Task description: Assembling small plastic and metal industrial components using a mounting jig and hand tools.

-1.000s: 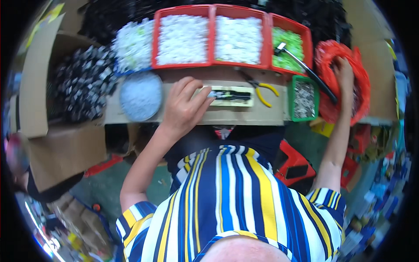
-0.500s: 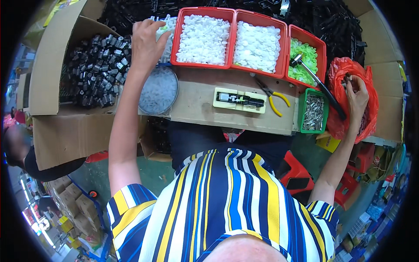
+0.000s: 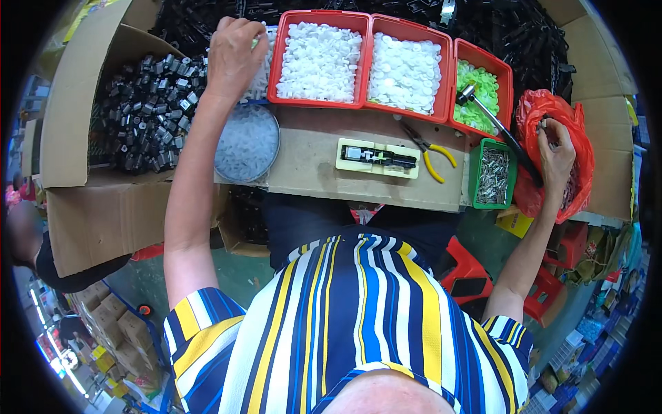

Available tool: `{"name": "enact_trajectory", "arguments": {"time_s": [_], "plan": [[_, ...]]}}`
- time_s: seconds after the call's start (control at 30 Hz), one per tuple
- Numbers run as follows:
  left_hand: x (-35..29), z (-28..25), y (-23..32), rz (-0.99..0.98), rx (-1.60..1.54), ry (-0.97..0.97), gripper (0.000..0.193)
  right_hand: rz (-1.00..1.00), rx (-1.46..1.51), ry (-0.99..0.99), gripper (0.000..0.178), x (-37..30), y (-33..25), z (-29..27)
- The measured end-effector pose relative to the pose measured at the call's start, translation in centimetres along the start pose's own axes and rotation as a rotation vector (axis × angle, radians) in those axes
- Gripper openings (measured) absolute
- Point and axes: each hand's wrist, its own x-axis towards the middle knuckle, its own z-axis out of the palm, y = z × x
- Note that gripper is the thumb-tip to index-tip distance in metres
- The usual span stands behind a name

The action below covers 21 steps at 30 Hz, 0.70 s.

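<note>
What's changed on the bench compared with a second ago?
The left hand has come off the left end of the cream block and moved up and left to the white pieces beside the red trays; whether it holds any is hidden. The right hand is still at the red bag. Block, pliers and hammer stayed put.

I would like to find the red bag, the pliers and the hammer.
Red bag (image 3: 585, 155), head view: right-hand wall.
Pliers (image 3: 425, 145), head view: near the pivot.
Hammer (image 3: 518, 152), head view: black grip.
</note>
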Motion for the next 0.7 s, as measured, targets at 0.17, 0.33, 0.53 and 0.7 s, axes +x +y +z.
{"name": "enact_trajectory", "arguments": {"time_s": [0.17,0.33,0.53,0.7], "plan": [[-0.3,-3.7,0.3,-0.067,-0.074,0.067,0.012,-0.025,0.032,0.053,0.018,-0.5,-1.3,0.0],[-2.6,-8.0,2.8,-0.066,-0.107,-0.044,0.008,-0.081,0.058,0.228,0.017,-1.1,-2.7,0.4],[-7.4,-9.4,5.7,-0.099,-0.113,-0.164,0.006,-0.056,0.238,0.184,0.016,-1.7,-4.7,1.2],[-10.2,-6.7,5.5,-0.071,-0.137,-0.237,0.01,-0.234,0.13,0.138,0.016,-1.6,-7.4,2.1]]}}
